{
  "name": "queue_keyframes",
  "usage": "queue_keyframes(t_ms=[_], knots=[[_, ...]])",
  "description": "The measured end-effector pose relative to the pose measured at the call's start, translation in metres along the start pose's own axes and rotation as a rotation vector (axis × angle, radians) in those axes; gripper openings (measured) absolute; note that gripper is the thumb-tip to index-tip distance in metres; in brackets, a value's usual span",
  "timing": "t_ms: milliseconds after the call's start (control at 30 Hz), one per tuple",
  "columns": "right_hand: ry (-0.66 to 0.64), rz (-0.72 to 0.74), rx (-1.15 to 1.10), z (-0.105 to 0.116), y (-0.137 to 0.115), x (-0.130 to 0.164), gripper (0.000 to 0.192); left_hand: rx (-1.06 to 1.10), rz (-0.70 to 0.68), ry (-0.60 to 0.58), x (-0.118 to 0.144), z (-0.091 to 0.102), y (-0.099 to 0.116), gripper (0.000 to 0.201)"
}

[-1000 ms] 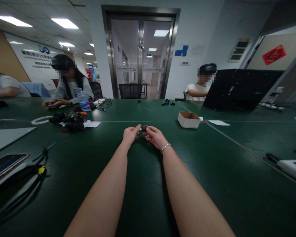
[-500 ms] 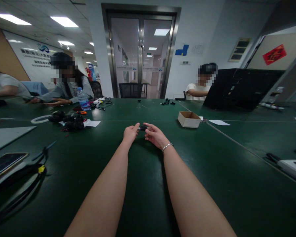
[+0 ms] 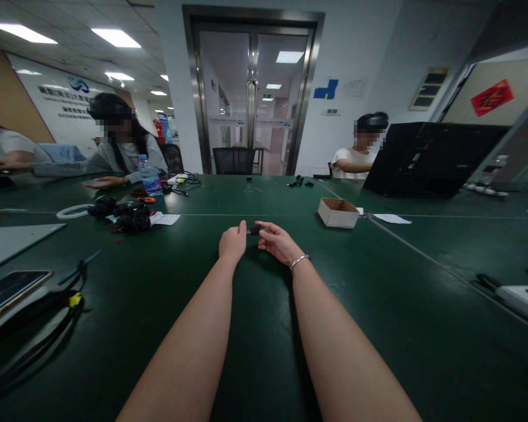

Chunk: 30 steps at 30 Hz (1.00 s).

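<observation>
I see both hands out in front of me, over the middle of the big dark green table (image 3: 378,305). The left hand (image 3: 232,242) and the right hand (image 3: 276,241) meet at 12 o'clock from me. Between them sits a small black plastic piece (image 3: 254,230). Both grips are closed on it, one at each end, with fingertips pinching. It is too small for me to tell what it is.

A second ago the left hand had its pointing finger stretched out along the piece. Now that hand is curled more into a fist, with the thumb up. The right hand has hardly moved. The piece sits in about the same spot, just above the table. I think the hands are pressing or twisting the piece together, and that work is not finished.

A silver bangle (image 3: 298,261) is on the right wrist.

At 1 o'clock stands a small open brown cardboard box (image 3: 338,213). At 10 o'clock lies a heap of black parts (image 3: 124,215), with a clear plastic water bottle (image 3: 149,177) behind it. At 8 o'clock a phone with a dark screen (image 3: 9,289) lies flat.

Other people sit at the far side of the table. Behind them is a glass double door with a steel frame (image 3: 251,94). Bright lights shine from the ceiling.
</observation>
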State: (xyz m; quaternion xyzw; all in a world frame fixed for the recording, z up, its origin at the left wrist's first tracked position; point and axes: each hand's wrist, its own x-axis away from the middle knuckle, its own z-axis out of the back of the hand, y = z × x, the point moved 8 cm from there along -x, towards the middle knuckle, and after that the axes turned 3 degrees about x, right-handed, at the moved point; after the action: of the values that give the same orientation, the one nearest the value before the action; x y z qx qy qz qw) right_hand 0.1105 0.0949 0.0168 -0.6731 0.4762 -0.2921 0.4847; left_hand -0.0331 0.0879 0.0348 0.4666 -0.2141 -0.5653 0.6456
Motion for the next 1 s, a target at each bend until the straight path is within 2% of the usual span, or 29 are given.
queue_keyframes(t_ms=[233, 433, 533, 700, 1000], knots=[[0.134, -0.06, -0.061, 0.009, 0.004, -0.002, 0.005, 0.12, -0.01, -0.046, 0.003, -0.007, 0.004, 0.052], [0.207, -0.076, -0.122, 0.016, 0.006, -0.002, 0.011, 0.232, -0.094, -0.144, -0.003, -0.022, 0.002, 0.038], [0.211, -0.074, -0.132, 0.016, 0.005, -0.002, 0.011, 0.316, -0.093, -0.177, -0.007, -0.029, -0.003, 0.035], [0.176, -0.057, -0.113, 0.012, 0.0, 0.0, 0.004, 0.324, -0.076, -0.149, -0.009, -0.028, -0.007, 0.044], [0.125, -0.028, -0.093, 0.01, -0.001, 0.0, 0.023, 0.339, -0.045, -0.138, -0.01, -0.026, -0.011, 0.055]])
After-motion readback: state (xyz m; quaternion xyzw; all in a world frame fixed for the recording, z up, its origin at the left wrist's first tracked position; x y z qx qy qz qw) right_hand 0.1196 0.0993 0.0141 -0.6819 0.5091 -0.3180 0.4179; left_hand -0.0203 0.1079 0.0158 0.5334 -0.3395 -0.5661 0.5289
